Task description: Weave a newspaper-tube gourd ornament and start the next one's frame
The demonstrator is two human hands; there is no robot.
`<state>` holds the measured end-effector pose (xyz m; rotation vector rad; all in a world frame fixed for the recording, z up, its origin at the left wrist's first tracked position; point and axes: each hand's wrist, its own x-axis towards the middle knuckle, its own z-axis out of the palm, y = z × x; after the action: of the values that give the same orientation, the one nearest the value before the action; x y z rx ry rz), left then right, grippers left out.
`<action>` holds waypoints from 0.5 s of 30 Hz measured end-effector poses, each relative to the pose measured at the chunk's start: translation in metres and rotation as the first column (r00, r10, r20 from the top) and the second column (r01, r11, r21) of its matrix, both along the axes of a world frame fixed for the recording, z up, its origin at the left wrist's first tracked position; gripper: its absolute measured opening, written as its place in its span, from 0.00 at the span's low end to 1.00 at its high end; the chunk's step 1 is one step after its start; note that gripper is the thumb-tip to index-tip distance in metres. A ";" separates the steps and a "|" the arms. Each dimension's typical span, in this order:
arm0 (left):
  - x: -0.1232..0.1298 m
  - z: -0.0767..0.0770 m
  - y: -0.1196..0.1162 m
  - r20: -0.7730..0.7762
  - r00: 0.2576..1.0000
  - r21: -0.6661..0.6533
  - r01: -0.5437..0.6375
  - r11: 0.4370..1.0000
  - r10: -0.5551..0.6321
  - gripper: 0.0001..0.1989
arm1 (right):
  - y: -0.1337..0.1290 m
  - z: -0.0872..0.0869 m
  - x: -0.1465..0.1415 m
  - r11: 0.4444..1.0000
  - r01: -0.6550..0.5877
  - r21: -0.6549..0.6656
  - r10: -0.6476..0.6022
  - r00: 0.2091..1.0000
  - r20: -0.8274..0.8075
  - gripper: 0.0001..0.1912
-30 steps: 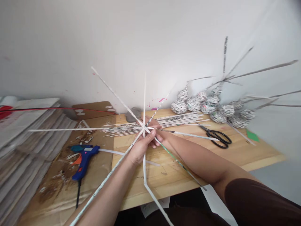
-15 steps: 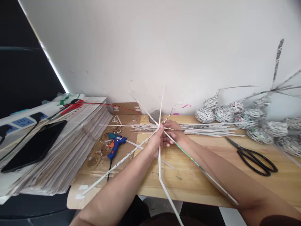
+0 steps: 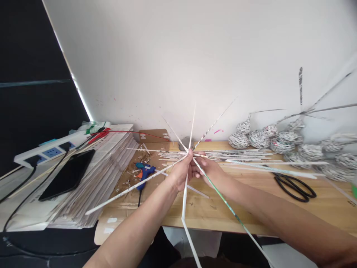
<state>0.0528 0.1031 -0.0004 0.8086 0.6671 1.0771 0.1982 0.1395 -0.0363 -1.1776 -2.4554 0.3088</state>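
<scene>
Several thin rolled-paper sticks (image 3: 134, 186) cross at one centre and fan out like spokes, one of them partly green and one bent near the front. My left hand (image 3: 181, 169) is closed on the crossing, its thumb on top. Just right of it, my right hand (image 3: 203, 165) has its fingers curled at the same crossing, holding the sticks from the right side. Behind and below the hands, a pile of loose paper sticks (image 3: 240, 154) lies along the back of the wooden table (image 3: 173, 208).
Left are a blue glue gun (image 3: 145, 173), paper scraps, a tall newspaper stack (image 3: 111, 178), a black phone (image 3: 68, 175) and a power strip (image 3: 50, 150). Right are black-handled scissors (image 3: 295, 187) and woven paper pieces (image 3: 283, 141) with long sticks jutting out.
The view has shifted, and the crossed sticks have turned slightly in my hands. At right, a long pale stick now extends out past my right forearm over the scissors.
</scene>
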 end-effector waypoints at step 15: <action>0.061 -0.038 0.021 -0.072 0.995 -0.297 0.042 0.954 -0.066 0.20 | -0.133 -0.010 0.223 0.911 0.397 0.112 -0.408 0.831 0.379 0.20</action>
<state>0.1136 0.1240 -0.0385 0.6091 0.8475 0.8723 0.4211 0.0069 -0.0463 -1.8561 -2.4248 -0.1024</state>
